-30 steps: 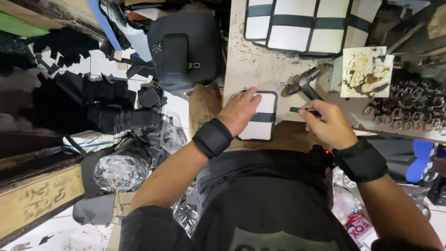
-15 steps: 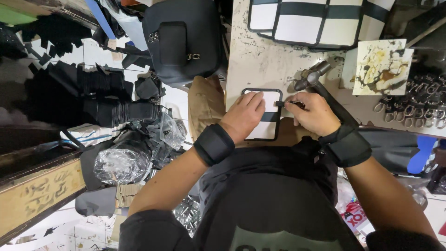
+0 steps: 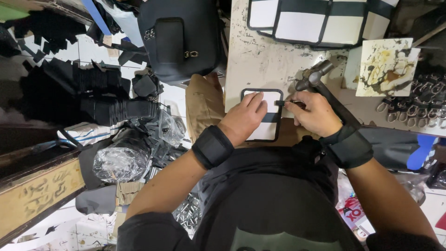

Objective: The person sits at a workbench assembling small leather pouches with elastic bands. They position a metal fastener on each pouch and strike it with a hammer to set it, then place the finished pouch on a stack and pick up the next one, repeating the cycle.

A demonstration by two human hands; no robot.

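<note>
Both forearms reach up from the body at six o'clock and converge toward twelve. The left hand [image 3: 245, 117] lies palm down, fingers together and extended toward one o'clock, pressed flat. A broad black band wraps its wrist. The right hand [image 3: 312, 112] sits just beside it at three o'clock, knuckles up, fingers curled, thumb and forefinger pinched together and pointing toward nine o'clock. Its wrist wears a matching black band. Both elbows are bent and spread outward.

Left hand [image 3: 245, 117] flat on white black-edged panel [image 3: 263, 114], right hand [image 3: 316, 113] pinching small black strip [image 3: 282, 102], hammer [image 3: 314, 77] nearby
</note>
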